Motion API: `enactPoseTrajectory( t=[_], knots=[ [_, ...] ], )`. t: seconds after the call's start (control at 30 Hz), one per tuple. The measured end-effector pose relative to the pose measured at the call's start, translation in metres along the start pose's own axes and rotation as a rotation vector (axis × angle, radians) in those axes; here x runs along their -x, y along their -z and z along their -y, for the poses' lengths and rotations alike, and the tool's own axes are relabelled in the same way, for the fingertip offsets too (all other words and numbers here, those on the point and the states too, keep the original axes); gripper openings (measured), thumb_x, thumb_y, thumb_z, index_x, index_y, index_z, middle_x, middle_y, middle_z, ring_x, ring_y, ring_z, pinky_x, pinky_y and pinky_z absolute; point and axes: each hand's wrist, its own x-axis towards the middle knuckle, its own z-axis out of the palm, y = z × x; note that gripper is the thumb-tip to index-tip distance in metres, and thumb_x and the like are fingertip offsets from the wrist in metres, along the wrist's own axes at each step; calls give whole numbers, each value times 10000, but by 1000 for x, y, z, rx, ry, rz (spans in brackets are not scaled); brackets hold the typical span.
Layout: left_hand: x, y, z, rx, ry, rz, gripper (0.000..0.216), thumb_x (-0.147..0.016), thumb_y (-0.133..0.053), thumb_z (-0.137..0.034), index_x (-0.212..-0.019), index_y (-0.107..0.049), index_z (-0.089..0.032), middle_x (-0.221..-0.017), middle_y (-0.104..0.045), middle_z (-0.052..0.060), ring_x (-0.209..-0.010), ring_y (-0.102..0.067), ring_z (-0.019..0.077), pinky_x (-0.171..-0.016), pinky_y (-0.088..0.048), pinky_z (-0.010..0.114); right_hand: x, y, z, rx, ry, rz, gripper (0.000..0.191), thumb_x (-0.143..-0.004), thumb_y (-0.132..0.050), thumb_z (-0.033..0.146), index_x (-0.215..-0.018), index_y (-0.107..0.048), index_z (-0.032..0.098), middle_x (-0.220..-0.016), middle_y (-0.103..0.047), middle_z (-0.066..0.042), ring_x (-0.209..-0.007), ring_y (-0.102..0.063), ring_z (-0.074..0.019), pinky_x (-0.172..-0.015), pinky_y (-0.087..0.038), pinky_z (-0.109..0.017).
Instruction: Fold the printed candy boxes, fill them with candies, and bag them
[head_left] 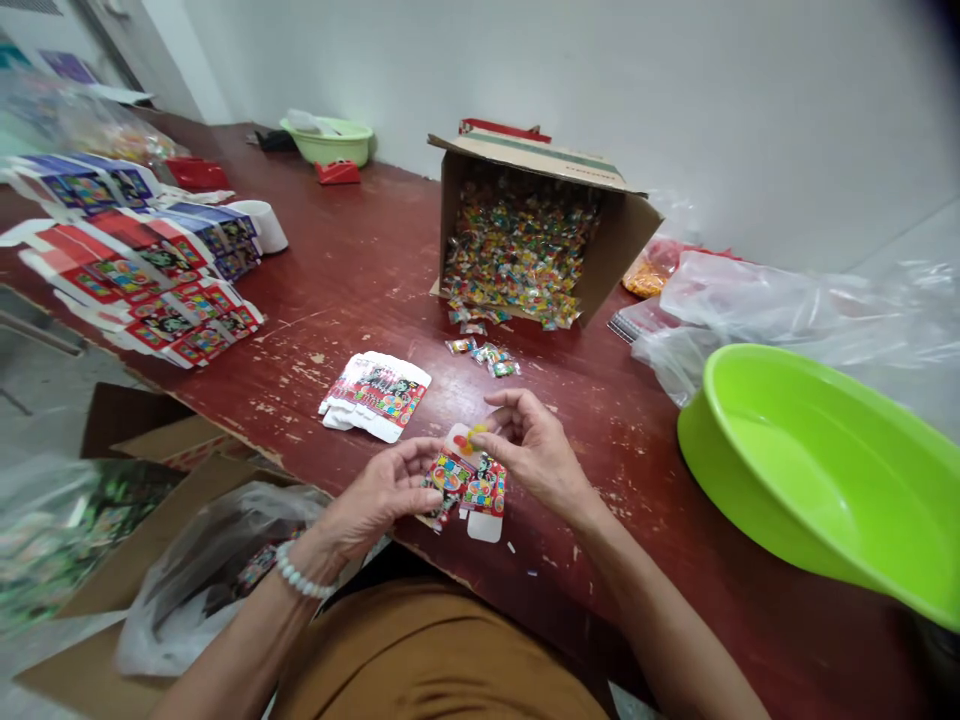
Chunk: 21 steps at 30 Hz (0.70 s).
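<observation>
Both of my hands hold one small printed paper box blank (pixel 471 483) over the near edge of the dark red table (pixel 360 260). My left hand (pixel 386 490) grips its left side, fingers curled around it. My right hand (pixel 531 450) pinches its upper flap between thumb and fingers. A small pile of the same flat blanks (pixel 377 394) lies just beyond my hands. Further back, a cardboard box (pixel 525 225) lies on its side, full of small wrapped candies, with a few candies (pixel 484 352) spilled in front of it.
A big lime-green basin (pixel 825 470) sits at the right, clear plastic bags (pixel 787 300) behind it. Stacks of flat printed boxes (pixel 142 270) fill the table's left. A pale green bowl (pixel 330 140) stands at the back. A plastic bag (pixel 202 570) and cartons lie below left.
</observation>
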Motion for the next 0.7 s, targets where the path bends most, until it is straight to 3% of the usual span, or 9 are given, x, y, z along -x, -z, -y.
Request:
enactPoseTrajectory(
  t=[0.07,0.13,0.23,0.37,0.5,0.63,0.7],
  knots=[
    [-1,-4,4,-34,26,138,480,-691,-817,-160,-1142,-653,-141,-1066,-733,93,-926,-698,213,-834,-565,316,-1,0,5,134,49,2,189,-791,-732,283,-938,-647,200,-717,-631,17,-605,-548,-124,-586,-431,-265],
    [-2,-7,7,-64,-17,177,481,-732,-755,-154,-1197,-630,-157,-1124,-718,89,-977,-680,217,-879,-537,322,-2,1,9,246,140,-21,80,-848,-683,280,-854,-684,200,-725,-643,0,-625,-552,-132,-596,-423,-268],
    [-2,-12,5,-110,-95,140,521,-750,-678,-121,-1256,-582,-204,-1140,-705,54,-1012,-652,207,-888,-516,312,-4,3,15,341,286,-11,111,-913,-618,248,-880,-718,209,-810,-676,-23,-731,-606,-153,-664,-448,-275],
    [2,-19,-1,-268,-172,82,495,-728,-599,-101,-1214,-586,-197,-1038,-695,26,-952,-627,198,-853,-495,294,-5,8,22,502,435,66,141,-939,-580,202,-886,-710,187,-785,-656,-34,-700,-591,-150,-656,-444,-268],
    [8,-19,-4,-418,-212,21,484,-739,-555,-118,-1216,-585,-194,-1017,-685,23,-913,-608,199,-786,-482,273,1,4,29,684,492,23,168,-943,-568,203,-834,-692,170,-779,-640,-58,-683,-571,-165,-636,-427,-284],
    [9,-21,-2,-377,-181,-14,563,-700,-578,-110,-1254,-589,-215,-1002,-690,11,-849,-613,185,-712,-487,251,8,-7,31,500,400,120,56,-898,-633,197,-856,-668,187,-761,-675,-25,-651,-587,-141,-652,-443,-272],
    [9,-24,-2,-235,-171,-46,497,-718,-615,-160,-1212,-611,-210,-902,-695,1,-733,-609,161,-641,-487,240,8,-10,29,305,310,86,54,-903,-630,233,-875,-664,202,-773,-683,-11,-665,-595,-135,-662,-456,-267]
  ],
)
